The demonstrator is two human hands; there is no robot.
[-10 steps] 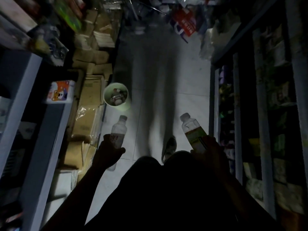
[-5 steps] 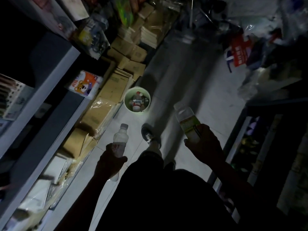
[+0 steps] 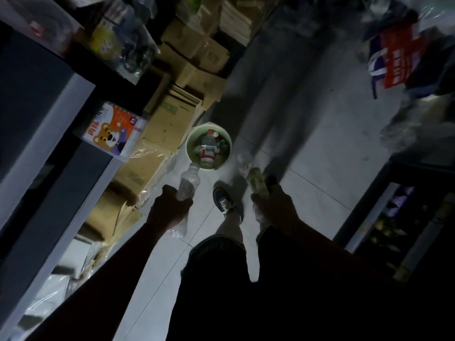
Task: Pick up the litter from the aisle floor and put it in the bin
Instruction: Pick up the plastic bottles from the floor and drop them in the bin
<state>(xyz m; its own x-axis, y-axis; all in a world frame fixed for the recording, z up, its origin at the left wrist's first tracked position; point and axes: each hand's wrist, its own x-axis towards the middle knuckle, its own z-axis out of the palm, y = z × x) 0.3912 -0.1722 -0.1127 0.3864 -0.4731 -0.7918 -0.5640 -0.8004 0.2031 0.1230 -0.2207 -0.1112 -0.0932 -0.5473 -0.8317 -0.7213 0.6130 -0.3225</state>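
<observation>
A pale green bin (image 3: 190, 153) stands on the aisle floor beside the cardboard boxes, with several bottles inside it. My left hand (image 3: 170, 210) grips a clear plastic bottle (image 3: 188, 184) whose cap points toward the bin's near rim. My right hand (image 3: 274, 207) grips a green-labelled bottle (image 3: 256, 182), blurred by motion, just right of the bin. Both hands are a short way in front of the bin.
Cardboard boxes (image 3: 172, 114) line the left side under a grey shelf (image 3: 49, 134) carrying a bear-print pack (image 3: 112, 130). A dark shelf unit (image 3: 403, 217) stands at the right. Red and blue bags (image 3: 398, 57) lie at the far end. My shoe (image 3: 222, 199) is on the tiles.
I have stepped closer to the bin, which now lies just beyond both bottles. Both hands have carried their bottles forward, and the view has tilted to the left.
</observation>
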